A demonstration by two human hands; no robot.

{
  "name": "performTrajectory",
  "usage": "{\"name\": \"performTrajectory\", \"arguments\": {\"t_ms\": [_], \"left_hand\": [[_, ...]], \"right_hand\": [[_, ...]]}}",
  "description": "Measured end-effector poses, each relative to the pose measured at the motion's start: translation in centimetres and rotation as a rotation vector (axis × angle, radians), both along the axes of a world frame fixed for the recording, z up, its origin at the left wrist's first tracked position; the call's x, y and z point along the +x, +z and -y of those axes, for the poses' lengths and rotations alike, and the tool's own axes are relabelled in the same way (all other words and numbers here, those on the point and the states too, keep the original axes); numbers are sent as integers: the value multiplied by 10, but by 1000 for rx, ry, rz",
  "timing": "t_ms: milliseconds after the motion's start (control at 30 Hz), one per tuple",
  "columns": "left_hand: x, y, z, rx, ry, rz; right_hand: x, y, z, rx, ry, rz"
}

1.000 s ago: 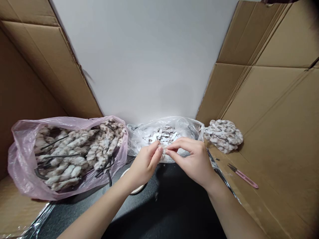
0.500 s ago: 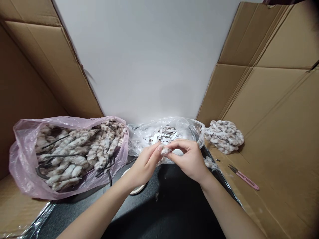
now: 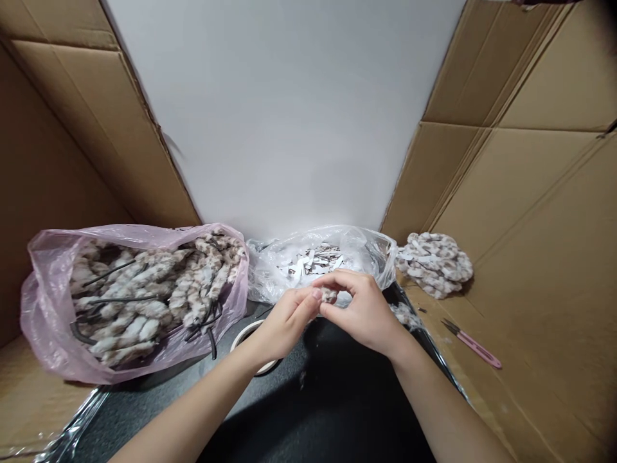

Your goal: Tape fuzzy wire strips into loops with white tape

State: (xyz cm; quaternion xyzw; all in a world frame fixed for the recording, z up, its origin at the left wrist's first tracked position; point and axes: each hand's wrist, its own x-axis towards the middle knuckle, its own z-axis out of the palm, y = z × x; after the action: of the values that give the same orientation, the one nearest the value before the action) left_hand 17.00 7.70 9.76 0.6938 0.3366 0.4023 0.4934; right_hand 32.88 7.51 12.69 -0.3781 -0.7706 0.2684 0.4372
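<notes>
Between my two hands is a small end of a fluffy white-brown fur strip (image 3: 328,295); most of it is hidden by fingers. My left hand (image 3: 292,316) pinches it between thumb and forefinger. Curved around its other side, my right hand (image 3: 359,308) has thumb and fingertips on the fur. Just behind the hands lies a clear plastic bag (image 3: 270,283) with white and dark flat slips (image 3: 315,259) in it. Another bit of the fluffy strip (image 3: 405,316) shows beyond my right wrist, at the table's edge.
A pink plastic bag (image 3: 41,308) at left holds fluffy twisted strips (image 3: 139,308) with black cord ends. Partly under my left forearm sits a roll of tape (image 3: 240,337). At right, a fluffy coiled bundle (image 3: 436,265) and pink-handled thread snips (image 3: 475,347) lie on cardboard.
Both hands stay close together above the table. More of the fur came into view between the fingers, and my right hand has turned and shifted slightly left and down.
</notes>
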Motion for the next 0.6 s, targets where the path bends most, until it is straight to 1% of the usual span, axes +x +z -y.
{"name": "performTrajectory", "arguments": {"t_ms": [67, 133, 200, 300, 433, 533, 600], "left_hand": [[-2, -2, -1, -16, 32, 22], [-3, -2, -2, -26, 66, 41], [-4, -2, -2, -9, 87, 44], [-4, 1, -2, 63, 123, 0], [-2, 5, 1, 195, 191, -86], [-1, 6, 2, 232, 215, -86], [-2, 6, 3, 231, 220, -76]], "right_hand": [[5, 2, -1, -62, 52, -39], [10, 6, -2, -70, 66, -84], [14, 11, -1, -8, 31, -105], [14, 17, 4, 118, -7, -98], [6, 17, 9, 201, -22, -80], [3, 12, 8, 161, -55, -99], [2, 8, 5, 62, -46, -161]]}}
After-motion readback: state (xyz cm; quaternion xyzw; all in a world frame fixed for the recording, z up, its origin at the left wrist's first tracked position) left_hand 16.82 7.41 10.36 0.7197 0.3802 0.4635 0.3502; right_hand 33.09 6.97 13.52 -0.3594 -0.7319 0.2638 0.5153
